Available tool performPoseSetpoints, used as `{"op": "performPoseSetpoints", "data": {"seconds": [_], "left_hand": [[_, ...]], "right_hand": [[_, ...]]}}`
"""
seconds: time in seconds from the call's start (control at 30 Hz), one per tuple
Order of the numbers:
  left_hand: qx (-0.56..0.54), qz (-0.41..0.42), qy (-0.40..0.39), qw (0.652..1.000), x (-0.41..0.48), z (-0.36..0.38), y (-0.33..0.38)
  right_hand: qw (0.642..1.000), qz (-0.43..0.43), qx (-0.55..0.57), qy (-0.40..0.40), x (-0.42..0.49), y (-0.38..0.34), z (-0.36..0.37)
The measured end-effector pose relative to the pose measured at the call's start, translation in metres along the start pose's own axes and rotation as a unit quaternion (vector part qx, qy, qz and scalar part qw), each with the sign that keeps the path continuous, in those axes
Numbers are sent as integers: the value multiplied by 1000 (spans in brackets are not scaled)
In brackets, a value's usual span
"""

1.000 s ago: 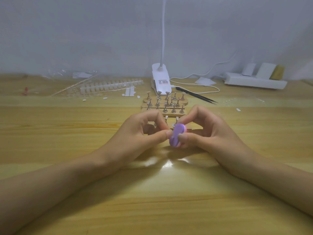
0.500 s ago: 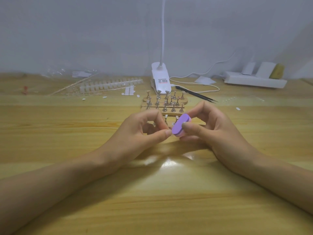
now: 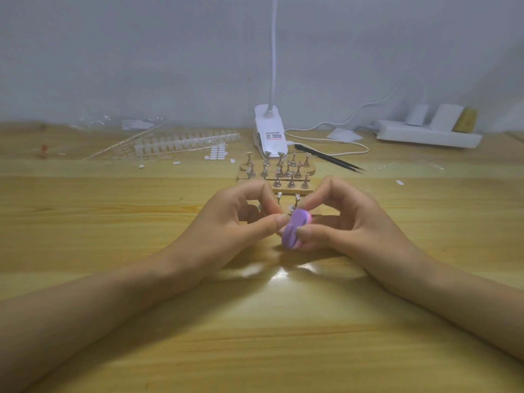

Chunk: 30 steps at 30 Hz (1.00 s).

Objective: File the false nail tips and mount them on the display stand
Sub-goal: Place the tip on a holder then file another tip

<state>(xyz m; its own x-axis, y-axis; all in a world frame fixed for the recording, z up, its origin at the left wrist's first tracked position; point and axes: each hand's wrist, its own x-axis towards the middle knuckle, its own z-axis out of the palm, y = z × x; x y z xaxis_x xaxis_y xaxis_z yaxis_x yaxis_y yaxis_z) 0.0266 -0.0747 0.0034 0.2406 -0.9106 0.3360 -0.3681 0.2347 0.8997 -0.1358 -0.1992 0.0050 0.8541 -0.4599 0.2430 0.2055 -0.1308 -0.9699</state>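
We take this to be the filing step. The right hand [image 3: 348, 225] holds a small purple file block [image 3: 293, 232] low over the counter [image 3: 113, 199], thumb on its near face and fingers curled round behind. That grip is narrow and closed firmly on the block.

The left hand [image 3: 235, 222] meets it from the other side, with thumb and forefinger drawn to a tight pinch right at the block's upper left edge. We judge that a nail tip sits in that pinch, pressed to the abrasive. The tip itself is too small and too covered by the finger pads for us to make out, so we offer that as likely, not certain.

The display stand [image 3: 289, 190] lies just beyond the hands, its metal pegs upright. From here we cannot tell whether any of them carries a tip yet. Strips of unused tips [image 3: 184, 143] lie further back to the left, and black tweezers [image 3: 329, 160] lie beside the lamp base [image 3: 269, 134].

The next move, as we see it, calls for short, light strokes of the block along the tip's edge while the left pinch keeps it from twisting. After that the tip goes forward to a free peg. The risk we see is the tiny tip slipping from so fine a pinch.
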Motion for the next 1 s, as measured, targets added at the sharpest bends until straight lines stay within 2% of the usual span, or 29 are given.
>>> {"op": "performPoseSetpoints", "data": {"seconds": [0.03,0.17,0.27,0.3,0.4,0.53,0.63,0.77,0.9,1.0], "left_hand": [[-7,-1,0,1000,0,0,0],[0,7,6,1000,0,-1,0],[-6,11,11,1000,0,-1,-1],[-9,11,10,1000,0,-1,-1],[-4,12,5,1000,0,-1,-1],[-15,17,11,1000,0,-1,0],[-7,14,10,1000,0,-1,-1],[-5,22,5,1000,0,-2,-1],[6,26,2,1000,0,-1,-2],[6,31,-2,1000,1,-2,-2]], "right_hand": [[1000,-7,0,-2,0,-1,0],[996,-29,34,72,2,-5,-2],[1000,5,-10,3,1,-2,-1],[1000,-6,-8,2,0,-3,-1],[997,-45,30,63,0,-7,-2],[1000,-17,-8,-7,0,-4,0],[997,-60,13,50,-1,-7,-2],[1000,-17,-14,-10,0,-3,-2],[997,-58,8,50,0,-6,-2],[1000,-17,0,-8,0,-3,-2]]}}
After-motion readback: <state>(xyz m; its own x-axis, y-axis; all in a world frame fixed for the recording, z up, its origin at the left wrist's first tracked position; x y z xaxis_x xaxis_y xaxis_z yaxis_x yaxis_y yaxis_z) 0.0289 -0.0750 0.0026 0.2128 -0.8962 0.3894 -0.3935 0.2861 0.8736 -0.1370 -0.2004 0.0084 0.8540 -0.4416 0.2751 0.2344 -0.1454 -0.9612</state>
